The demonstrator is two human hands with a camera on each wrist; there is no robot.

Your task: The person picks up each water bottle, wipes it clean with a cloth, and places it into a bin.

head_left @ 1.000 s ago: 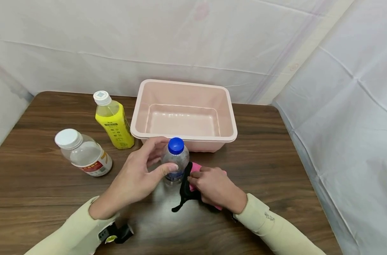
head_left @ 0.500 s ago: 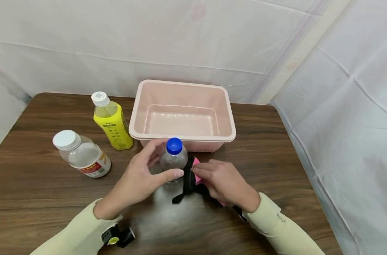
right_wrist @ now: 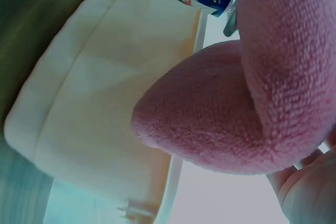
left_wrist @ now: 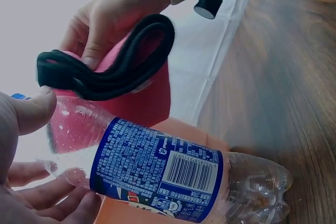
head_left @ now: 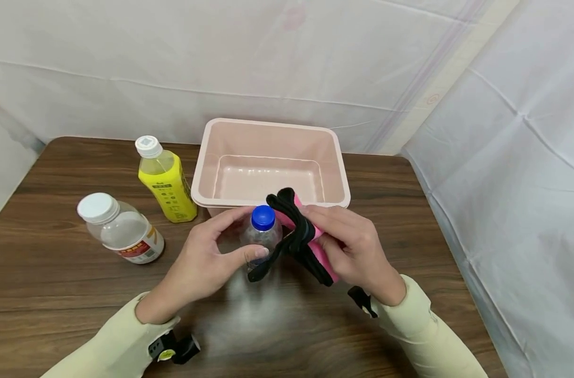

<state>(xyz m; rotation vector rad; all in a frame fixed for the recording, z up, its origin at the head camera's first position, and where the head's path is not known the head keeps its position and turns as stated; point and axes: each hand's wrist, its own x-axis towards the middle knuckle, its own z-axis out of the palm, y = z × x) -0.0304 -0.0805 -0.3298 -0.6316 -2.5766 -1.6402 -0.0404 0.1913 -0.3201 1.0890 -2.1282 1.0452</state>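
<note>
The 2 hands were apart from each other, on either side of a clear bottle (head_left: 271,237) with a blue cap (head_left: 263,217), which stood upright on the brown wooden counter (head_left: 51,283), just on the near side of a pale pink tub (head_left: 342,170). The left hand (head_left: 199,260) was curled round that bottle from the left, its thumb across the near side and its fingers toward the far side. The right hand (head_left: 358,247) pinched a folded pink cloth (head_left: 321,255) with a thick black trim (head_left: 302,236), holding it raised just right of the bottle, so that its far end overlapped the near rim of the tub from the head view. A loose black end of the trim reached left across the bottle's near side, close to the left thumb; whether the 2 touched, I could not tell. The left wrist view showed the bottle's blue label (left_wrist: 157,169), printed with small white characters and a barcode (left_wrist: 190,171), while the right wrist view showed the fuzzy surface of the cloth. To the left of the tub stood a yellow bottle (head_left: 170,191) with a white cap, and nearer and farther left stood a wide bottle (head_left: 133,236), also white-capped, with a red and white label. Both arms wore pale sleeves (head_left: 100,341), and white sheeting (head_left: 183,63) rose behind the far edge of the counter.
</note>
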